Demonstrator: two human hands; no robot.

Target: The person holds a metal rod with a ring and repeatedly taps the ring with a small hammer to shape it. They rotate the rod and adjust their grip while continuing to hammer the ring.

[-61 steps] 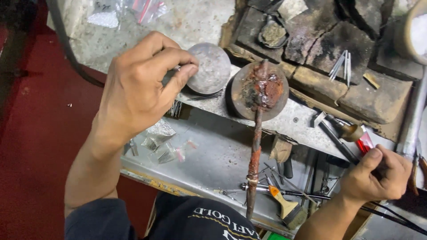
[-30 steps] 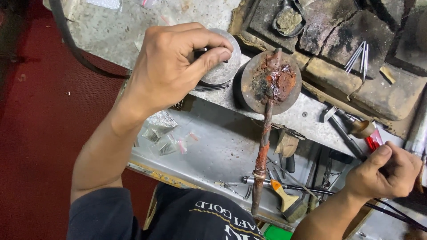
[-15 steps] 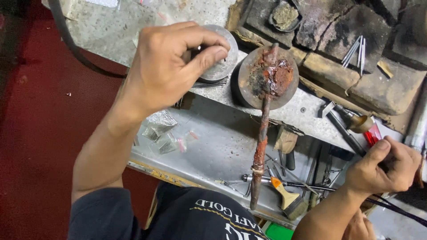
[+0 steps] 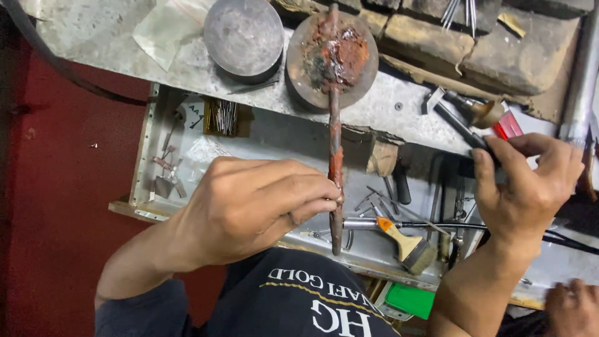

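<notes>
An open metal drawer [image 4: 262, 134] sits under the edge of the table [image 4: 399, 115]. In its left part lie one bundle of thin pins [image 4: 221, 117], a few small clips and scraps, and a crumpled clear plastic piece. In its right part lie one small brush [image 4: 405, 243] with an orange handle, one long thin rod lying crosswise, and a loose scatter of thin metal tools too tangled to count.

On the table stand two round discs: a plain grey metal disc [image 4: 243, 36] and, just beside it to the right, a brown disc [image 4: 332, 59] caked with red and black residue. One long rusty stick [image 4: 336, 143] runs from that caked disc down across the drawer toward the person.

The left hand [image 4: 249, 209] is over the drawer, its fingers [image 4: 312, 196] pressed together with the tips touching the stick near its lower end. The right hand [image 4: 530, 187] is at the right, its fingers curled around a dark torch [image 4: 465, 118] with a brass nozzle and a red part, which points up and left over the table edge. Another hand [image 4: 571, 302] shows at the lower right corner, its fingers only partly in view.
</notes>
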